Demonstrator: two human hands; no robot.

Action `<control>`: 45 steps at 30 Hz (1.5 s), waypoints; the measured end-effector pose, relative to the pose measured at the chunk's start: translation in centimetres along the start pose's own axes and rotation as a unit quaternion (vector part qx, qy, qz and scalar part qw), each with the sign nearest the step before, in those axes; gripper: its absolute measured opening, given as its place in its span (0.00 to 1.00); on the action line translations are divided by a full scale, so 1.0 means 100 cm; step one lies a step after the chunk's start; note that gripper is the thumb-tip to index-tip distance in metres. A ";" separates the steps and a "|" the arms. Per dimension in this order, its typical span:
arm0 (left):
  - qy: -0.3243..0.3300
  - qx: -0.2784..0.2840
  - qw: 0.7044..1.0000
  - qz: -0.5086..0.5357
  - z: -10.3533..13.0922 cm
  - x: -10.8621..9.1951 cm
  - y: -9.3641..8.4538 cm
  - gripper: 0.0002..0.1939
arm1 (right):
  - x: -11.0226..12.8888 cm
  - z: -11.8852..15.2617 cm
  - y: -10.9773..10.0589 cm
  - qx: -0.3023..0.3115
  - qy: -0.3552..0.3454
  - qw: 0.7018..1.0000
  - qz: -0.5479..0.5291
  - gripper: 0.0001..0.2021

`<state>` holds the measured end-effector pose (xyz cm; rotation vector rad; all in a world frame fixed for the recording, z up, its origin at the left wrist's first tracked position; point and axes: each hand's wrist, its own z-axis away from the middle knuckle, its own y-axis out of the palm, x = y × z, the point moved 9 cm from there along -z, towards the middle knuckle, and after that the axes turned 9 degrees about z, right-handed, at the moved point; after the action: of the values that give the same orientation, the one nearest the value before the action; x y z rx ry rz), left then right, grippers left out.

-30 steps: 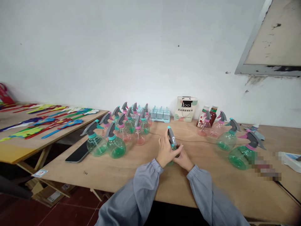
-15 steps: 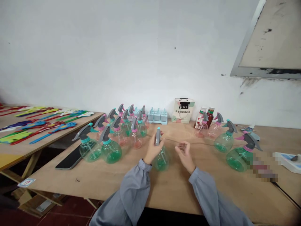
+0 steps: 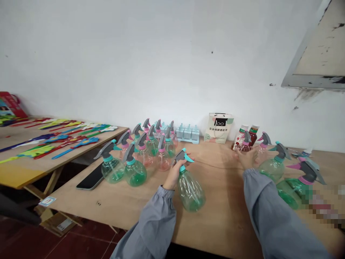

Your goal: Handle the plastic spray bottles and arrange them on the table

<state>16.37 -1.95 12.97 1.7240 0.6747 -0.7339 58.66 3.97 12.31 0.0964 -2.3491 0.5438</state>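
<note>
My left hand (image 3: 174, 174) is closed round the neck of a clear green spray bottle (image 3: 192, 192), just under its grey head with the turquoise trigger. The bottle leans slightly, and green shows at its bottom. My right hand (image 3: 247, 158) reaches across the table with its fingers apart, right at a pink spray bottle (image 3: 244, 145). It covers that bottle's lower part, so firm contact cannot be made out. Beside it stands another pink spray bottle (image 3: 262, 151). Closer to my right sleeve is a green spray bottle (image 3: 272, 168) with a turquoise collar.
Several green and pink spray bottles (image 3: 136, 172) cluster left, beside a black phone (image 3: 90, 178). Light-blue moulds (image 3: 188, 133), a paper bag (image 3: 219, 128) and two drink bottles (image 3: 253, 135) line the wall. Colourful hand-shaped items (image 3: 72, 147) cover the left table.
My left hand has turned the green spray bottle, so its trigger now points right. My right hand has moved away from it, rightward and back, to the pink spray bottle. The view has shifted left.
</note>
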 end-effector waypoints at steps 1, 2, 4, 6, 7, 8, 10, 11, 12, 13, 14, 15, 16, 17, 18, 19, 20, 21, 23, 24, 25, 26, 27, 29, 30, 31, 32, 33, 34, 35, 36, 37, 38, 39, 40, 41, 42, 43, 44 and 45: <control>-0.017 0.008 1.000 0.010 0.001 0.002 0.002 0.25 | -0.004 -0.001 0.004 0.008 0.021 1.000 0.002 0.36; -0.033 0.014 0.999 0.019 0.001 0.005 0.003 0.25 | -0.007 -0.001 0.008 0.018 0.041 0.999 0.000 0.36; -0.061 0.024 0.997 0.034 0.002 0.010 0.004 0.24 | -0.010 0.000 0.013 0.031 0.058 0.998 -0.007 0.36; -0.079 0.036 0.995 0.043 0.002 0.013 0.006 0.21 | -0.011 0.003 0.014 0.036 0.062 0.997 -0.011 0.36; -0.085 0.043 0.994 0.044 0.003 0.014 0.007 0.20 | -0.011 0.005 0.013 0.037 0.060 0.997 -0.013 0.36; -0.091 0.049 0.994 0.044 0.003 0.015 0.008 0.18 | -0.010 0.008 0.013 0.037 0.057 0.998 -0.016 0.36; -0.099 0.059 0.993 0.038 0.003 0.016 0.009 0.16 | -0.008 0.016 0.011 0.041 0.045 0.998 -0.024 0.36; -0.102 0.062 0.992 0.036 0.003 0.017 0.009 0.16 | -0.006 0.021 0.010 0.044 0.039 0.998 -0.027 0.37; -0.105 0.063 0.992 0.037 0.003 0.017 0.009 0.16 | -0.003 0.027 0.009 0.048 0.030 0.998 -0.035 0.37; -0.108 0.064 0.991 0.039 0.003 0.018 0.009 0.16 | 0.000 0.033 0.008 0.052 0.016 0.997 -0.048 0.37; -0.112 0.065 0.991 0.043 0.003 0.019 0.009 0.16 | 0.005 0.041 0.005 0.055 -0.002 0.996 -0.065 0.37; -0.117 0.068 0.990 0.047 0.004 0.020 0.009 0.16 | 0.010 0.049 0.001 0.056 -0.021 0.995 -0.083 0.36; -0.122 0.071 0.989 0.051 0.004 0.021 0.010 0.15 | 0.014 0.058 -0.003 0.057 -0.038 0.993 -0.098 0.35; -0.125 0.077 0.988 0.055 0.004 0.022 0.011 0.15 | 0.018 0.068 -0.009 0.058 -0.051 0.991 -0.108 0.35; -0.128 0.085 0.986 0.057 0.004 0.023 0.012 0.14 | 0.021 0.079 -0.015 0.059 -0.058 0.990 -0.110 0.34; -0.131 0.093 0.985 0.059 0.005 0.024 0.013 0.14 | 0.023 0.091 -0.021 0.061 -0.061 0.991 -0.105 0.34; -0.133 0.101 0.984 0.058 0.005 0.025 0.014 0.14 | 0.026 0.102 -0.028 0.063 -0.064 0.991 -0.100 0.35; -0.134 0.107 0.984 0.055 0.005 0.025 0.015 0.14 | 0.028 0.115 -0.036 0.061 -0.068 0.991 -0.095 0.36; -0.131 0.118 0.983 0.043 0.006 0.025 0.016 0.14 | 0.036 0.138 -0.053 0.047 -0.078 0.992 -0.084 0.37; -0.128 0.122 0.984 0.036 0.006 0.025 0.016 0.14 | 0.040 0.148 -0.061 0.038 -0.084 0.992 -0.080 0.37; -0.124 0.124 0.984 0.031 0.006 0.024 0.016 0.14 | 0.045 0.157 -0.069 0.034 -0.093 0.992 -0.080 0.38; -0.121 0.126 0.984 0.029 0.005 0.023 0.016 0.15 | 0.050 0.165 -0.075 0.030 -0.101 0.991 -0.083 0.38; -0.119 0.127 0.984 0.028 0.005 0.022 0.016 0.15 | 0.054 0.170 -0.080 0.027 -0.107 0.990 -0.088 0.38; -0.117 0.129 0.984 0.027 0.005 0.021 0.017 0.17 | 0.058 0.174 -0.085 0.025 -0.107 0.989 -0.100 0.38; -0.115 0.130 0.985 0.023 0.006 0.020 0.018 0.17 | 0.058 0.174 -0.084 0.029 -0.102 0.989 -0.108 0.39; -0.116 0.132 0.984 0.016 0.006 0.019 0.020 0.17 | 0.057 0.174 -0.081 0.040 -0.094 0.988 -0.117 0.39; -0.118 0.134 0.984 0.007 0.007 0.019 0.022 0.18 | 0.055 0.173 -0.077 0.058 -0.085 0.986 -0.130 0.39; -0.119 0.136 0.983 -0.003 0.009 0.019 0.023 0.17 | 0.052 0.173 -0.071 0.082 -0.074 0.983 -0.147 0.39; -0.120 0.139 0.983 -0.012 0.010 0.018 0.025 0.17 | 0.050 0.174 -0.064 0.111 -0.062 0.978 -0.167 0.39; -0.120 0.142 0.982 -0.022 0.011 0.018 0.026 0.16 | 0.048 0.176 -0.057 0.140 -0.049 0.971 -0.189 0.39; -0.121 0.145 0.981 -0.030 0.013 0.017 0.028 0.15 | 0.046 0.178 -0.051 0.165 -0.036 0.964 -0.207 0.39; -0.121 0.148 0.981 -0.035 0.015 0.016 0.029 0.13 | 0.045 0.180 -0.047 0.181 -0.025 0.958 -0.221 0.39; -0.121 0.151 0.980 -0.038 0.016 0.015 0.030 0.13 | 0.045 0.182 -0.045 0.189 -0.017 0.955 -0.228 0.39; -0.122 0.154 0.980 -0.039 0.018 0.015 0.031 0.13 | 0.044 0.183 -0.045 0.189 -0.013 0.955 -0.228 0.39; -0.123 0.158 0.979 -0.038 0.020 0.014 0.033 0.13 | 0.045 0.183 -0.045 0.183 -0.014 0.957 -0.225 0.38; -0.123 0.161 0.978 -0.037 0.022 0.012 0.034 0.13 | 0.046 0.183 -0.047 0.177 -0.018 0.959 -0.221 0.38; -0.123 0.164 0.978 -0.037 0.024 0.011 0.035 0.13 | 0.047 0.183 -0.047 0.172 -0.023 0.960 -0.219 0.38; -0.123 0.167 0.978 -0.039 0.026 0.009 0.036 0.13 | 0.048 0.182 -0.048 0.170 -0.027 0.960 -0.219 0.38; -0.124 0.169 0.977 -0.044 0.027 0.008 0.037 0.14 | 0.049 0.182 -0.048 0.170 -0.031 0.960 -0.220 0.38; -0.125 0.171 0.976 -0.049 0.029 0.007 0.037 0.14 | 0.049 0.182 -0.048 0.170 -0.033 0.960 -0.221 0.37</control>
<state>19.22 -5.59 14.10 1.8722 0.4812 -1.1691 44.56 -7.44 5.30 0.7885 -2.1764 0.7148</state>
